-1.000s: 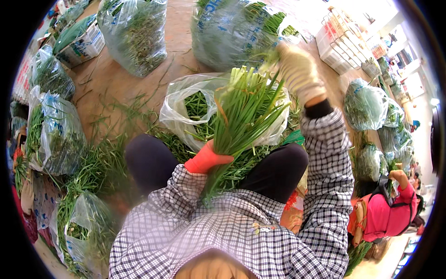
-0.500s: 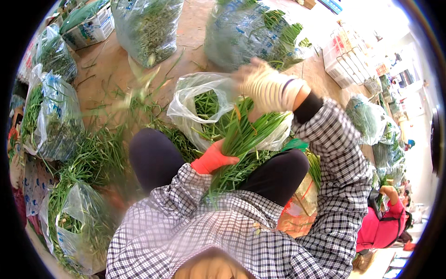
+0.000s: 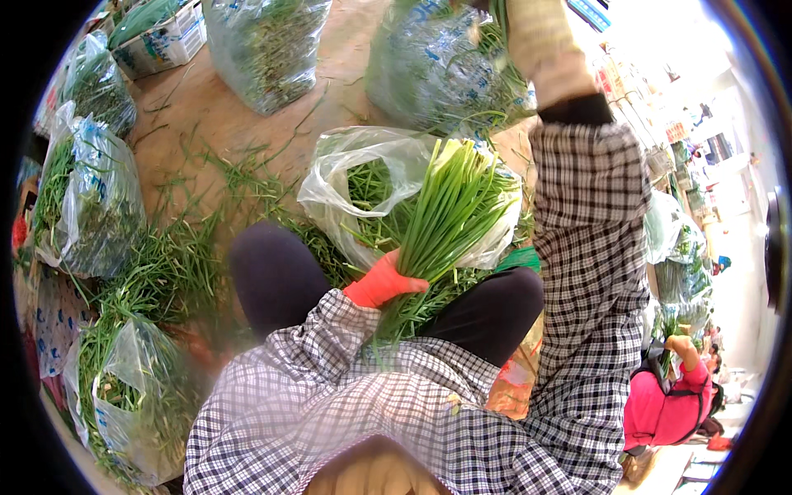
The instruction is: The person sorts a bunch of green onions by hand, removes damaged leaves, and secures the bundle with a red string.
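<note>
My left hand [image 3: 381,283], in an orange glove, grips a bunch of long green chives [image 3: 450,214] near its lower end, holding it upright between my knees. The bunch's pale tips point up over an open clear plastic bag [image 3: 346,177] with more chives inside. My right hand [image 3: 540,37], in a cream knit glove, is raised high at the top of the view, its arm stretched out in a checked sleeve. Its fingers are cut off by the frame edge, so what it holds is hidden.
Several clear bags stuffed with greens [image 3: 87,198] stand around on the brown floor, with loose stalks [image 3: 177,264] scattered to the left. A cardboard box [image 3: 161,37] sits at the top left. A person in a pink top [image 3: 664,408] crouches at the lower right.
My right hand has lifted from the top of the bunch up and away to the top of the view. My left hand keeps its grip on the chives.
</note>
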`<state>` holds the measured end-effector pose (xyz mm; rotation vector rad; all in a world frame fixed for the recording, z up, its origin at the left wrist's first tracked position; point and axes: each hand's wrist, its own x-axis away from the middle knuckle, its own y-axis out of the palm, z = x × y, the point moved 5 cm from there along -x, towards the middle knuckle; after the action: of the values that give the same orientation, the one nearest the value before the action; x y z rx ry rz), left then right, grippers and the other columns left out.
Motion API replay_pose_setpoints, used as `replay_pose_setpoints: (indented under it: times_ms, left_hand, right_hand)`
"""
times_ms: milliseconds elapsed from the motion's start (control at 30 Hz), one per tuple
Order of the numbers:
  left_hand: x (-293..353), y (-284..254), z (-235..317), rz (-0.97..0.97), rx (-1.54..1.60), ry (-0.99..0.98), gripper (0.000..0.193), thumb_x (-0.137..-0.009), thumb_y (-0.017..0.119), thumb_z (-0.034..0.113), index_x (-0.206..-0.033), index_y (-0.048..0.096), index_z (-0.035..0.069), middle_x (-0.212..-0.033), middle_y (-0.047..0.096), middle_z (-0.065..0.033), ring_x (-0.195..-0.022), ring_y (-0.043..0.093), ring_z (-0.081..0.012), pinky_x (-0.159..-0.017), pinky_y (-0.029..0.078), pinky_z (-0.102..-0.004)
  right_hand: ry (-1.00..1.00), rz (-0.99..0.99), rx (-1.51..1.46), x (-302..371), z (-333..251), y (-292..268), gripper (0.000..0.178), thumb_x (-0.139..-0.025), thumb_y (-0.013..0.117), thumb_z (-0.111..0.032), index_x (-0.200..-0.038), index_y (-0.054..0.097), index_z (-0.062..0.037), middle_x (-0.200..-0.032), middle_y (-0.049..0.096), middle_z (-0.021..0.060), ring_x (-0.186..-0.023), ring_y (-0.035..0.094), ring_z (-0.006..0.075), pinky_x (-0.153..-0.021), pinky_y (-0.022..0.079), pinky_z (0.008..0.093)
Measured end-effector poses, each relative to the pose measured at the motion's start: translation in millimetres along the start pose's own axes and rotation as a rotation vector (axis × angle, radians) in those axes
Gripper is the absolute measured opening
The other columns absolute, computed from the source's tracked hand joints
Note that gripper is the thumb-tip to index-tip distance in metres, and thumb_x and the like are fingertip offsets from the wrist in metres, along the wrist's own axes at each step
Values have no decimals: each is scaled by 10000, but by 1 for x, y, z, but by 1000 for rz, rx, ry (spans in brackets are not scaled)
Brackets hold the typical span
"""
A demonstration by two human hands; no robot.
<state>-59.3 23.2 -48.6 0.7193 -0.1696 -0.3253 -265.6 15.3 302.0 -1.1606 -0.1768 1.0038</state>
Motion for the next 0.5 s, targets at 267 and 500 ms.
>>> replay_pose_setpoints:
  times_ms: [267,500]
  left_hand:
    - [-1,1,-4,-40,17,-3,632,-709,720,-74,-1293,511,43,-1245,584,-53,-1138,536,-153,-974,429,-315]
    - [4,7,5,-92,-20,13,640,-698,786,19,-1281,523,49,-1208,595,-28,-1127,522,-140,-978,404,-315]
  right_hand:
    - [-441,-486,-124,15,-69,-21,296,-820,649,-254,-1082,662,-117,-977,663,116,-877,650,225,-787,524,332]
    - [-447,-756,-1,67,-78,81,213,-848,595,-256,-857,706,-75,-807,692,108,-771,678,266,-724,539,355]
